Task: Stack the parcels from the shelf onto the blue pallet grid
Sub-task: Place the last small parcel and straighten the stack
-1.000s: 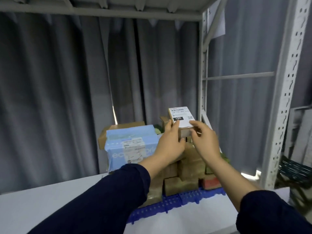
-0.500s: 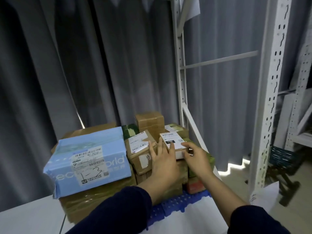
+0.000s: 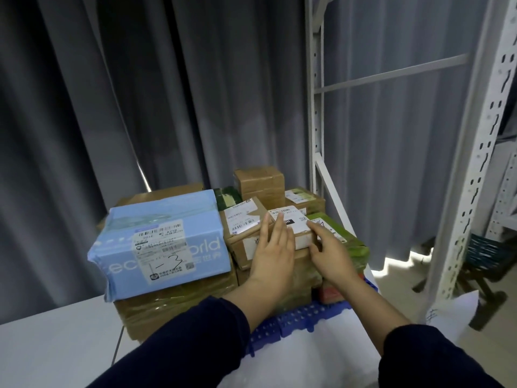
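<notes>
White shelf surface [image 3: 56, 345] in front, grey curtain [image 3: 140, 93] behind, white perforated rack upright [image 3: 481, 152] at right. Blue pallet grid [image 3: 293, 322] sat on the white surface, mostly covered by stacked parcels. Big light-blue parcel [image 3: 165, 242] lay on the left of the stack on a brown taped box; a green parcel [image 3: 345, 238] on the right; a tall brown box [image 3: 260, 183] at the back.

Small labelled parcel [image 3: 296, 229] lay flat on top of the stack's middle, between a brown labelled box on its left and the green parcel, touching both. Left hand [image 3: 272, 253] was spread, fingers straight, pressed against the parcel's left near side. Right hand [image 3: 330, 250] had straight fingers laid on the right top edge, thumb at the near face, no clear pinch.

Label faced up, barcode end pointing away toward the curtain. Long axis couldn't be told: the left hand covered too much.
</notes>
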